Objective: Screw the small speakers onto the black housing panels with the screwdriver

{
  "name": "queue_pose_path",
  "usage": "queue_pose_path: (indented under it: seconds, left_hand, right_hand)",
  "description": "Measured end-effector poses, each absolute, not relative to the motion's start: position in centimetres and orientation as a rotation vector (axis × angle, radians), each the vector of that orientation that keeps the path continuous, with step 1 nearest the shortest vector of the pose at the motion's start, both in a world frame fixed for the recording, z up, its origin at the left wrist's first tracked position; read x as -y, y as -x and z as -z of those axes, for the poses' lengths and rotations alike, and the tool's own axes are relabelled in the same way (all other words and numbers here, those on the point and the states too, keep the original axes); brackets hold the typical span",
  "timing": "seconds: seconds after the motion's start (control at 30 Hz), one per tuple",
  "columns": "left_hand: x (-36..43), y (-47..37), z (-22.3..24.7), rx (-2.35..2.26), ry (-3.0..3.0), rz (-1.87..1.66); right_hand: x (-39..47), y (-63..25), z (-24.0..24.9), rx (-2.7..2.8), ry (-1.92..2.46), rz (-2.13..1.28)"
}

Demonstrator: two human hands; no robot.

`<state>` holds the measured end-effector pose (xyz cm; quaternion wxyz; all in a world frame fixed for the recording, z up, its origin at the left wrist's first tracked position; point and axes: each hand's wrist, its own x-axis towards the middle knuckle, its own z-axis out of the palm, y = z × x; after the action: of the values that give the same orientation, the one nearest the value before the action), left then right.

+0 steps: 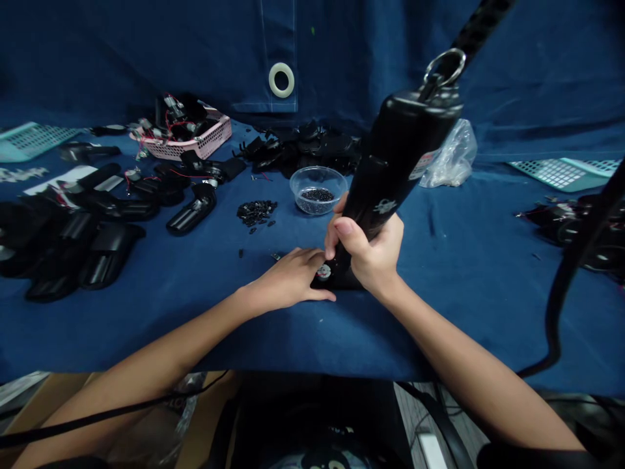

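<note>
A black electric screwdriver (385, 166) leans up and to the right in the grip of my right hand (374, 251), its thumb and fingers wrapped round the lower body. Its tip points down at a black plastic housing (349, 281) lying on the blue cloth. The tip itself is hidden by my hand. My left hand (288, 280) holds that housing from the left, thumb on the near side and fingers over the far side. A small round silvery motor end (324, 271) shows between the left fingers and the screwdriver.
Behind my hands stand a clear bowl (318, 189) of small screws and a pile of small black parts (256, 213). Black housings (110, 254) lie left, near a pink basket (208, 140). A plastic bag (452, 156) and dark parts (586, 234) are right; a black cable (556, 312) hangs there.
</note>
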<state>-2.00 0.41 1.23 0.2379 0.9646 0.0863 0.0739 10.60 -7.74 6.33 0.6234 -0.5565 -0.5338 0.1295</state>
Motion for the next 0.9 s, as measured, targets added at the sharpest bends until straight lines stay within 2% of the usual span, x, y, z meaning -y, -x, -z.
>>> queue_pose_path:
  seconds: [0.9]
  left_hand:
    - [-0.62,2.10,-0.95,-0.231,-2.610,-0.199]
  right_hand:
    - [7.67,-10.98,-6.16,1.209,1.104,-0.414]
